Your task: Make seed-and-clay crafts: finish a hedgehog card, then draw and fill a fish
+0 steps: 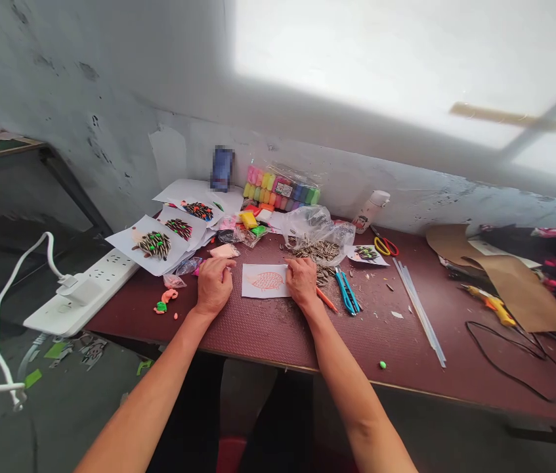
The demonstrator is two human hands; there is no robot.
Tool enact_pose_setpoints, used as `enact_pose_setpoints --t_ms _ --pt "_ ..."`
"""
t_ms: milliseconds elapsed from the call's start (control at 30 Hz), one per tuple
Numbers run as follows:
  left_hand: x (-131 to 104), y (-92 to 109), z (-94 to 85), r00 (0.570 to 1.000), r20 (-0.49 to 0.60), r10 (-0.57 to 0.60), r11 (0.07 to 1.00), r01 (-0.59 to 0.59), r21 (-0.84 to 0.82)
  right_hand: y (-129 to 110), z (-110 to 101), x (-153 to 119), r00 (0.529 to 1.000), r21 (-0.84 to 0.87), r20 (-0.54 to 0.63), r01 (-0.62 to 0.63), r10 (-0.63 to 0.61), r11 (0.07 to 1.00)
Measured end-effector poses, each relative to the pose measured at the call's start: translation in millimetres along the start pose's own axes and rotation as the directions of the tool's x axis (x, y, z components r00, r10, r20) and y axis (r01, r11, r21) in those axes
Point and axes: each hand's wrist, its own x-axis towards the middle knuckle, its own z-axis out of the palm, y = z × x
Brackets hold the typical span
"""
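Observation:
A small white paper (250, 289) with an orange hedgehog drawing lies flat on the table between my hands. My left hand (214, 286) rests palm down, a little apart from the paper's left edge, its fingers loosely bent and apart with nothing visible in them. Just beyond it is a pale pink clay packet (224, 251). At the paper's right edge, my right hand (302, 281) has its fingers curled over the corner; the fingertips are partly hidden. Close by it lie sunflower seeds (324, 251), an orange pen (327, 299) and a teal utility knife (346, 292).
Seed-covered hedgehog cards (152, 244) lie at the left, near a white power strip (81, 295). Coloured clay packs (282, 190) lean against the wall. Rightward are scissors (386, 245), glue sticks (420, 312) and a yellow glue gun (497, 307) with its cord.

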Motion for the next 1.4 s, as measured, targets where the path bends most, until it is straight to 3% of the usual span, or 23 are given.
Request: enact_pose_setpoints --t_ms 133,400,600,733,833,1133,1400 --pt "2 -4 -2.2 0.993 -0.113 -0.018 0.999 0.013 -0.043 -2 -2 1 0.999 -0.011 0.031 -0.024 0.024 1.0" --pt "2 -4 -0.9 0.998 -0.061 -0.027 0.999 0.026 -0.03 -2 -2 1 0.998 0.001 0.056 -0.02 0.02 1.0" --pt "16 -7 -2.0 0.992 0.124 -0.022 0.969 -0.009 0.245 -2 -4 1 0.997 -0.007 0.062 -0.034 0.034 0.999" --pt "30 -8 -1.2 0.955 0.269 -0.121 0.885 -0.019 0.465 -1 -1 0 0.999 -0.017 0.042 -0.022 0.023 1.0" --pt "36 -10 1.9 0.945 0.284 -0.162 0.857 -0.008 0.515 1 1 0 1.0 -0.021 0.026 -0.009 0.009 1.0" --pt "28 -21 16.9 0.992 0.124 0.036 0.985 -0.057 0.165 3 1 0 1.0 0.006 0.016 0.006 -0.006 1.0" --pt "49 -14 32.8 0.998 0.031 -0.056 0.998 0.055 0.018 2 0 1 1.0 0.023 0.022 -0.018 0.017 1.0"
